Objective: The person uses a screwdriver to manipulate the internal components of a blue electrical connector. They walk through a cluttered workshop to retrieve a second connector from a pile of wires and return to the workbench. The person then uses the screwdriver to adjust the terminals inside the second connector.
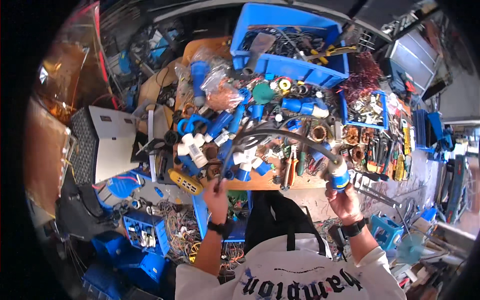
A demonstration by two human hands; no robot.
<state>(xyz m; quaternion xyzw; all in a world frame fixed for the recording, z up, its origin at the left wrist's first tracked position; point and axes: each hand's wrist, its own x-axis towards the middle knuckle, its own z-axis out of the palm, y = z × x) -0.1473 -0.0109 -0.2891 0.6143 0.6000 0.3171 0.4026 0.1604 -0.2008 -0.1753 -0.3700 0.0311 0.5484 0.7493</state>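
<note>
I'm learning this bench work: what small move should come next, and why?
Perhaps bring the left hand nearer the blue-and-white connector: the right hand holds it, while the black cable arches between the two hands.

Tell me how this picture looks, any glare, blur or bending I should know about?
Head view: dark corners and fisheye bowing toward the rim; also head view: bright glints on the brown sheeting at left, sheen on the clear plastic bag, washed-out patches at lower right; head view, centre: the black cable and blue-and-white connector look fairly clear.
</note>
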